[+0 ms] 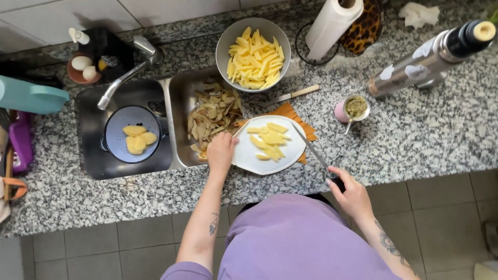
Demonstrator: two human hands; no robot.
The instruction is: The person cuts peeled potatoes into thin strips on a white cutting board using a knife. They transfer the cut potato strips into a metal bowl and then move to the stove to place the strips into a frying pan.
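Nearest, the right hand (348,193) clenches a knife (311,148), blade slanting up-left over the plate (290,155). Left hand (222,151) grips the plate's left rim. Potato sticks (267,141) lie between both hands, long axes mostly crosswise; the bowl (224,46) sits beyond.

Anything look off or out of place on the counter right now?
Mostly tidy. The white plate with cut potato sticks sits askew on an orange cloth, overhanging the peel-filled sink basin. The left hand steadies it; the right hand holds a knife.
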